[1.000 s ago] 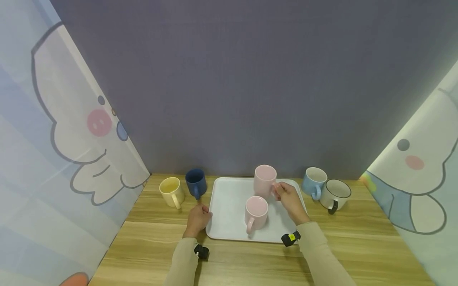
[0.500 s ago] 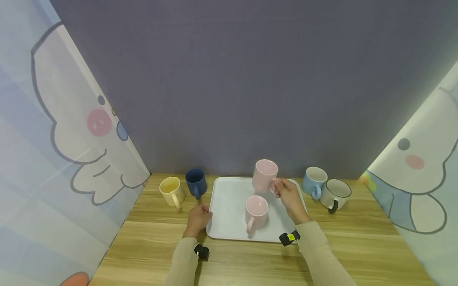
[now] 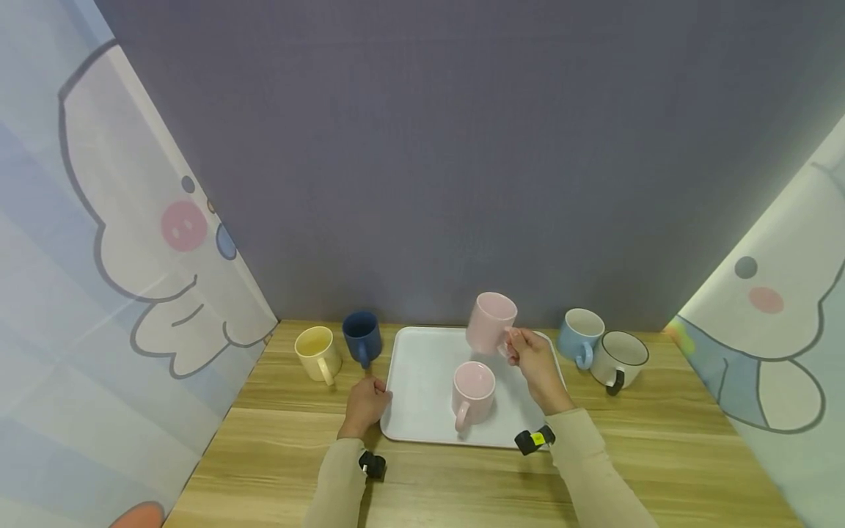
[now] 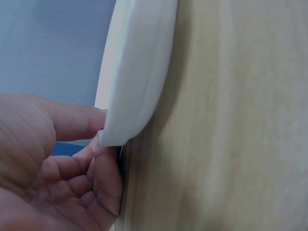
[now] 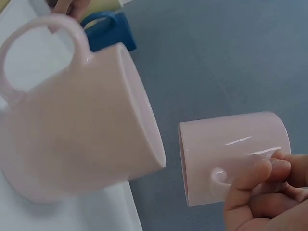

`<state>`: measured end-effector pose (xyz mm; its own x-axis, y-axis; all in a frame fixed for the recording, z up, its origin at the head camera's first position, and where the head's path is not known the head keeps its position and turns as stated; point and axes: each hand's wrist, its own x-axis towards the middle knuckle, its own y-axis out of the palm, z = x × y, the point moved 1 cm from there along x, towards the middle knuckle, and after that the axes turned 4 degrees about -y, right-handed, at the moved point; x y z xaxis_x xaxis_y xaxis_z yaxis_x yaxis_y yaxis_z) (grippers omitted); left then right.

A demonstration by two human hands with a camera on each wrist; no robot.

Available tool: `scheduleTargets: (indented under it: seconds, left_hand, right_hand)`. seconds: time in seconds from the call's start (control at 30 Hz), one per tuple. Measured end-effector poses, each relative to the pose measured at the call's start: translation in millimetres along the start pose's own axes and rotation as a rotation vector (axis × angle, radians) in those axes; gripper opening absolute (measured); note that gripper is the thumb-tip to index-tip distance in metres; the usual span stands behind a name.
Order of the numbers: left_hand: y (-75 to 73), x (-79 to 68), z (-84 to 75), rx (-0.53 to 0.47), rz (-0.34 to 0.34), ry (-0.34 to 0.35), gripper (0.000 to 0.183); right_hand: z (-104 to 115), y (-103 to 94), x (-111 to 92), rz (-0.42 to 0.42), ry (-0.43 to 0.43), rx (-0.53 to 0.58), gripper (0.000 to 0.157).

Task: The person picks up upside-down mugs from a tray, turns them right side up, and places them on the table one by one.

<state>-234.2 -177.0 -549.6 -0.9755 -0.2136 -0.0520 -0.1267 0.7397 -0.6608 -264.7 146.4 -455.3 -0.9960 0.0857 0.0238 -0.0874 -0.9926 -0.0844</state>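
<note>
My right hand (image 3: 536,367) pinches the handle of a pink mug (image 3: 491,323), which hangs slightly tilted over the back right part of the white tray (image 3: 416,389). In the right wrist view, thumb and fingers close round this held mug's handle (image 5: 219,183). A second pink mug (image 3: 473,394) stands on the tray in front, its handle toward me. At the tray's left edge is my left hand (image 3: 366,405). The left wrist view shows its thumb on top of the tray rim (image 4: 139,72) and its curled fingers underneath.
Left of the tray stand a yellow mug (image 3: 318,356) and a dark blue mug (image 3: 361,339). To its right are a light blue mug (image 3: 579,336) and a white mug (image 3: 617,359) with a black handle. A grey wall (image 3: 422,161) rises behind the wooden table (image 3: 264,469).
My right hand has raised the rear pink mug from the tray, and the mug has tilted and shifted slightly right. The left hand and the other mugs have stayed put.
</note>
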Motion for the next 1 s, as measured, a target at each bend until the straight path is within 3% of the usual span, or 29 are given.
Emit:
scheduleTargets:
  seconds: [0.2, 0.4, 0.67, 0.87, 1.0]
  left_hand:
    - [-2.2, -4.3, -2.6, -0.012, -0.022, 0.048, 0.008]
    - [-0.2, 0.4, -0.4, 0.003, -0.004, 0.0, 0.008]
    - [1.9, 2.3, 1.3, 0.032, -0.001, -0.002, 0.009]
    - [1.9, 1.8, 1.0, 0.032, -0.01, -0.002, 0.008]
    - [1.2, 0.7, 0.7, 0.036, -0.016, 0.002, 0.008]
  right_hand:
    - [-3.1, 1.2, -4.0, 0.046, 0.035, 0.225, 0.028]
    - [-6.1, 5.5, -8.1, 0.097, 0.099, 0.516, 0.035]
    - [-8.3, 12.3, -12.4, 0.254, 0.064, 0.871, 0.03]
    - [-9.0, 15.9, -15.2, 0.417, 0.058, 1.17, 0.032]
    - [-8.1, 18.6, -16.7, 0.47, 0.076, 1.281, 0.032]
